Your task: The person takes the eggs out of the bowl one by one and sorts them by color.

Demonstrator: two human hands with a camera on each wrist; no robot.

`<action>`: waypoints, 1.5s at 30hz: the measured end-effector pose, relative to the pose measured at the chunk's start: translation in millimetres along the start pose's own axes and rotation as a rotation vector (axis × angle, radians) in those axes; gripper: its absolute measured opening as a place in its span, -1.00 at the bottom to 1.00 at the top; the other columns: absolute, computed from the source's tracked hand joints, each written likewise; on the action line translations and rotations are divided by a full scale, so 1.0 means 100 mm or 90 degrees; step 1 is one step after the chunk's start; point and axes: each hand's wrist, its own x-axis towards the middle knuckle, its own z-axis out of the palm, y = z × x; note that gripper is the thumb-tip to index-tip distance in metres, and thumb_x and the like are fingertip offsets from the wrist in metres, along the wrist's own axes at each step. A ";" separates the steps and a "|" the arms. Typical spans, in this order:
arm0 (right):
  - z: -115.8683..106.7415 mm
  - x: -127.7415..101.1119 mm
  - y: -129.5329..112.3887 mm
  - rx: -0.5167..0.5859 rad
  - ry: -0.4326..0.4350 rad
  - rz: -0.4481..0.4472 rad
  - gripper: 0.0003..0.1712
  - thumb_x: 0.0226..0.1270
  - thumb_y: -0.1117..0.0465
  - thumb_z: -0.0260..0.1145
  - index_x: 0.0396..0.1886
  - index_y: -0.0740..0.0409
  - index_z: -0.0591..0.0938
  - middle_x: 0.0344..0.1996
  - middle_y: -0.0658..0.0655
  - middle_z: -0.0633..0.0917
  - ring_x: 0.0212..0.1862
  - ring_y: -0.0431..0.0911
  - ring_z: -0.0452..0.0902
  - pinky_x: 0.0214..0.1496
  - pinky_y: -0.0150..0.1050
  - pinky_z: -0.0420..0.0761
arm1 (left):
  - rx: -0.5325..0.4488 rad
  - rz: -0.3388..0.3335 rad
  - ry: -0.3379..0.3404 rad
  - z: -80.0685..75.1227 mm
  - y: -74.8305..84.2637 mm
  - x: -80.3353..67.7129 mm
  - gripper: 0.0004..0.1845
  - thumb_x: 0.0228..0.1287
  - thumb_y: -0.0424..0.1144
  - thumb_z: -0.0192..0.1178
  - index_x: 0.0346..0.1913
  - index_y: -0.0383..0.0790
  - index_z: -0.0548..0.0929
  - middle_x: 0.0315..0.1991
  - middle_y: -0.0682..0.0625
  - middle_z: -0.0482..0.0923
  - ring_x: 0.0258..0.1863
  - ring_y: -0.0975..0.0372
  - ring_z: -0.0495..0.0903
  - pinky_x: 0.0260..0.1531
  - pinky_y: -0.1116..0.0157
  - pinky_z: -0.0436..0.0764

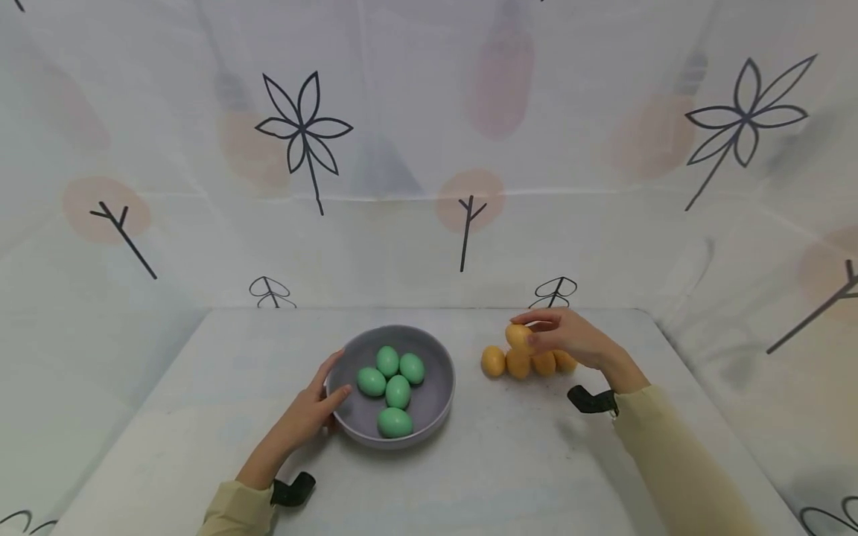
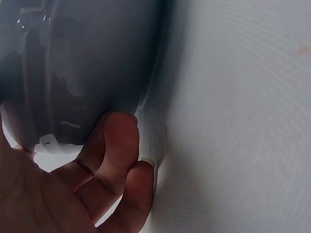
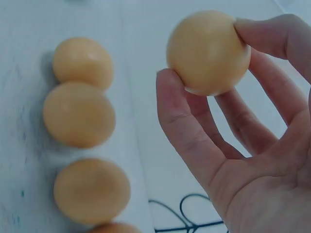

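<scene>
Okay, so the right hand [image 1: 566, 335] has its grip pinching a smooth yellow-orange egg [image 3: 209, 51], probably fingertips because it's rounded, near four matching eggs [image 1: 493, 361] on the white tabletop [image 1: 536, 461]. Left hand [image 1: 311, 409] curls round a glossy grey-purple bowl [image 1: 432, 387], likely steadying it; its raised side stands between that egg and five green eggs [image 1: 398, 391] inside.

From my remote station I view a white table [image 1: 503, 480] bounded at the back and sides by a pale sheet [image 1: 389, 257]. Printed on it: two black-outlined flowers [image 1: 302, 129], twigs [image 1: 465, 234] overlying peach discs [image 1: 470, 184], a blurred pink oval [image 1: 503, 85], and leaf outlines [image 1: 268, 287] above the table's far edge.
</scene>
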 end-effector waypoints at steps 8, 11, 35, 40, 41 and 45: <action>-0.28 -0.27 0.12 -0.035 0.093 0.012 -0.42 0.33 0.28 0.37 0.32 0.30 0.50 0.17 0.21 0.57 0.04 -0.08 0.59 0.02 -0.16 0.60 | -0.002 0.005 0.001 0.01 -0.02 0.02 -0.27 0.47 0.07 0.12 0.56 0.33 0.02 -0.51 -0.10 0.46 -0.55 0.11 0.49 -0.45 0.21 0.44; -0.38 -0.36 0.20 -0.028 0.131 0.011 -0.38 0.37 0.25 0.36 0.35 0.39 0.43 0.16 0.10 0.58 0.00 -0.15 0.62 -0.01 -0.14 0.63 | 0.005 0.003 0.002 0.01 -0.02 0.02 -0.27 0.47 0.09 0.11 0.56 0.33 0.02 -0.52 -0.10 0.46 -0.55 0.12 0.48 -0.45 0.21 0.44; -0.54 -0.62 0.74 -0.109 0.289 0.170 -0.28 0.47 -0.02 0.25 0.45 0.31 0.35 0.39 0.38 0.35 0.15 -0.09 0.46 -0.06 -0.37 0.60 | -0.010 0.006 0.004 -0.01 0.01 -0.01 -0.27 0.47 0.07 0.12 0.57 0.29 0.03 -0.51 -0.09 0.44 -0.53 0.12 0.48 -0.41 0.20 0.45; -0.51 -0.62 0.79 -0.150 0.294 0.186 -0.26 0.46 -0.07 0.24 0.43 0.31 0.37 0.37 0.40 0.38 0.26 0.18 0.37 -0.07 -0.41 0.56 | -0.014 0.011 0.002 -0.01 0.02 -0.02 -0.27 0.48 0.04 0.12 0.57 0.28 0.02 -0.50 -0.09 0.46 -0.54 0.11 0.49 -0.43 0.19 0.47; -0.50 -0.63 0.80 -0.163 0.293 0.189 -0.26 0.46 -0.08 0.24 0.42 0.31 0.38 0.35 0.40 0.40 0.24 0.18 0.39 -0.06 -0.38 0.55 | -0.014 0.011 0.000 -0.01 0.02 -0.02 -0.27 0.48 0.04 0.12 0.57 0.29 0.03 -0.50 -0.09 0.46 -0.54 0.11 0.49 -0.43 0.19 0.47; -0.48 -0.63 0.81 -0.204 0.290 0.198 -0.27 0.46 -0.11 0.22 0.40 0.29 0.42 0.32 0.39 0.44 0.17 0.15 0.43 0.01 -0.17 0.50 | -0.010 0.013 0.000 -0.01 0.02 -0.02 -0.27 0.47 0.05 0.12 0.57 0.29 0.02 -0.52 -0.09 0.46 -0.56 0.11 0.49 -0.44 0.19 0.47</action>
